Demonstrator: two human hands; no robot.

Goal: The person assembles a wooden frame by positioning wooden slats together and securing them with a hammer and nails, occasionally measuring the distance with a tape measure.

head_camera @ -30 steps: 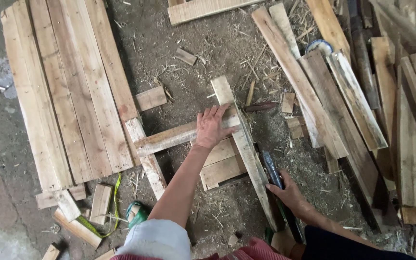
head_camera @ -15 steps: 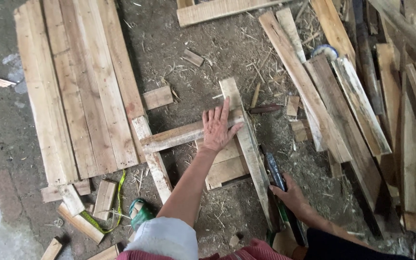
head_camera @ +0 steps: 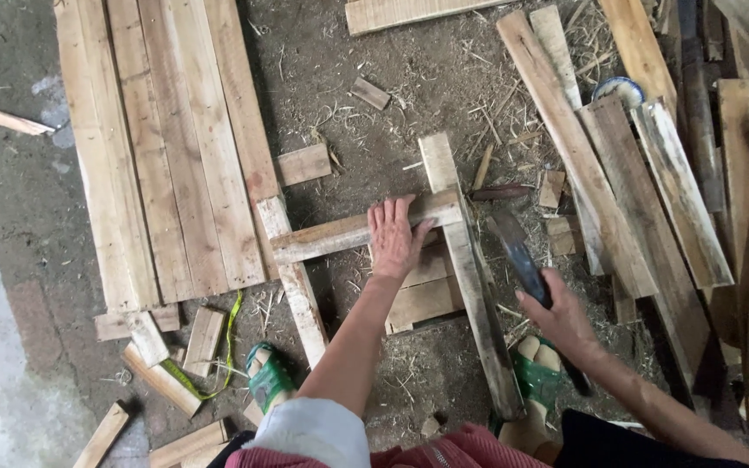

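My left hand (head_camera: 394,235) presses flat on a wooden crosspiece (head_camera: 331,234) that lies across two upright slats, one on the left (head_camera: 292,277) and a longer one on the right (head_camera: 465,260). My right hand (head_camera: 561,321) grips a dark-bladed chopping knife (head_camera: 517,251), its blade pointing away from me just right of the long slat. Short boards (head_camera: 422,295) lie under the crosspiece between the slats.
A panel of joined planks (head_camera: 166,139) lies at the left. Loose planks (head_camera: 626,156) pile up at the right. Offcuts (head_camera: 305,165) and a yellow-green tape measure (head_camera: 218,355) litter the dirt floor. My green sandals (head_camera: 268,374) show near the bottom.
My right hand has lifted the knife upward, closer to the crosspiece's right end. My left hand stays on the crosspiece, fingers drawn closer together.
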